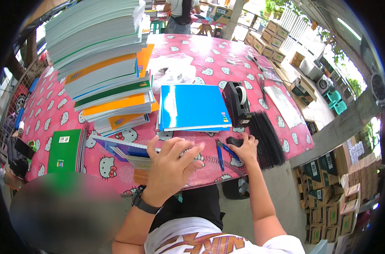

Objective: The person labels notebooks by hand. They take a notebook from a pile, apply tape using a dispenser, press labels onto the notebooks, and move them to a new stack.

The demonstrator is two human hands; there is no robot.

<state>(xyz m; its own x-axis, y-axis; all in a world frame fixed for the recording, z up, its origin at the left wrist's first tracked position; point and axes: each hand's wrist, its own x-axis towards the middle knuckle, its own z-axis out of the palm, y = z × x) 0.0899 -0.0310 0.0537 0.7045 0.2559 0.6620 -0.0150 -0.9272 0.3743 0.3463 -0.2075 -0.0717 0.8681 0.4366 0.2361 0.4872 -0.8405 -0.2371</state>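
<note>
My left hand, with a black watch on its wrist, has its fingers spread and holds nothing. Beside its thumb, a notebook with a blue and purple cover stands partly open on its edge, partly hidden by the hand. My right hand lies low over the table with fingers apart, next to blue-handled pliers. Its thumb is close to one handle and to a small black object; whether it touches either is unclear. A thin coil wire lies just below the pliers. Beyond the hands rests a stack of blue notebooks.
A tall pile of notebooks and paper rises at the left. A green notebook lies nearby. At the right are a black tape dispenser and black binding coils. A plastic bag sits behind; a person stands farther off.
</note>
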